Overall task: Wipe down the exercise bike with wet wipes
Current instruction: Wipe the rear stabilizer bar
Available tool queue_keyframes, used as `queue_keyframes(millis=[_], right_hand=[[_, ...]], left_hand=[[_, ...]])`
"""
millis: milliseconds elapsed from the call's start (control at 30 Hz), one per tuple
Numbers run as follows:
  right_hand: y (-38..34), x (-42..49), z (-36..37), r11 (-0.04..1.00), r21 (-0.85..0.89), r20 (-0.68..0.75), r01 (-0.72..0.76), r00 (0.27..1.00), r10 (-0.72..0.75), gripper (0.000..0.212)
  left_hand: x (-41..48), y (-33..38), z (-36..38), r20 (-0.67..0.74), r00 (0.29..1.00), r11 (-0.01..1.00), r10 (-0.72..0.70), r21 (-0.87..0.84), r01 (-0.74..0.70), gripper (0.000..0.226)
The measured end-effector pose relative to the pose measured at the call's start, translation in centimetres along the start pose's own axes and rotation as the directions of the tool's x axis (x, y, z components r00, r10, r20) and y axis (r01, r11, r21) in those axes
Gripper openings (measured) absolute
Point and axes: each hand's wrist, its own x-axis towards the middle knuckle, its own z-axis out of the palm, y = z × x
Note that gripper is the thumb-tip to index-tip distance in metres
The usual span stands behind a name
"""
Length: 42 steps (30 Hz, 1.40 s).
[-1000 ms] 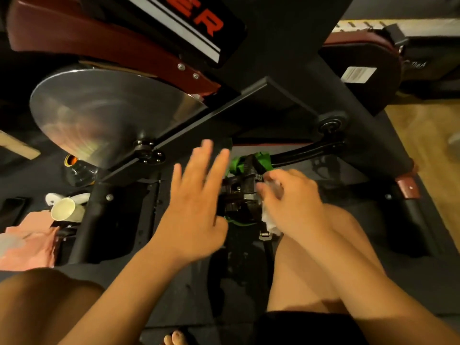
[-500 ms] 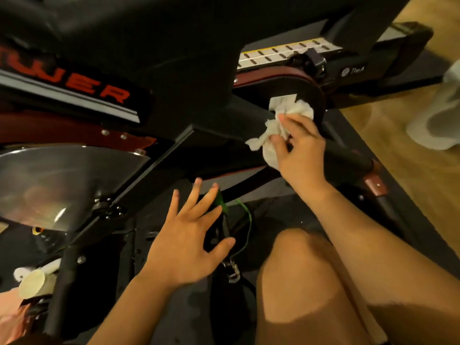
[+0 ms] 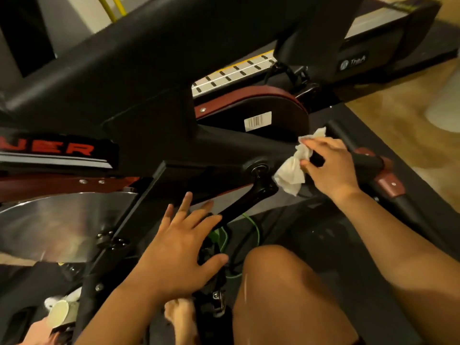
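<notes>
- Bike (image 3: 224, 145): its black frame fills the view above and left of the crank (image 3: 256, 192). Seat, bars and far side are cut off, so I cannot judge how much is left to wipe.
- Flywheel (image 3: 62, 225), left of the crank: a bare metal disc. It would likely spin if the crank turns, and fingers are near its rim. Its left part runs out of view.
- Crank: a nudge from either hand could swing it, striking a knuckle or the knee below it. The pedal at its lower end is mostly hidden.
- Left hand (image 3: 181, 250), below-left of the crank: fingers straight and spread, gripping nothing. It covers the pedal; I cannot tell whether it touches it. A moving crank could pinch it.
- Right hand (image 3: 331, 170), right of the crank: fingertips and thumb pinch the wipe. The palm side is hidden.
- Wipe (image 3: 292, 173), just right of the crank's hub: bunched, with a loose tail that could snag on the hub or tear. Whether it presses the frame is unclear.
- Strap (image 3: 217, 235), below the crank: a green loop, partly hidden, that could catch a finger.
</notes>
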Motion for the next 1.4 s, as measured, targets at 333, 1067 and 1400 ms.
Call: queue_keyframes(millis=[333, 1067, 1400], right_hand=[[5.9, 0.2, -2.2, 0.975, -0.055, 0.102, -0.216, 0.97, 0.221, 0.05], [-3.1, -3.2, 4.3, 0.996, 0.081, 0.173, -0.026, 0.985, 0.012, 0.023], [3.7, -1.3, 2.6, 0.901, 0.319, -0.448, -0.293, 0.792, 0.415, 0.011]], left_hand=[[13.9, 6.1, -2.6, -0.157, 0.795, 0.765, 0.585, 0.43, -0.478, 0.039], [16.2, 7.9, 0.5, -0.163, 0.798, 0.812, 0.58, 0.199, -0.549, 0.055], [16.4, 7.8, 1.0, -0.172, 0.795, 0.805, 0.582, 0.263, -0.532, 0.036]])
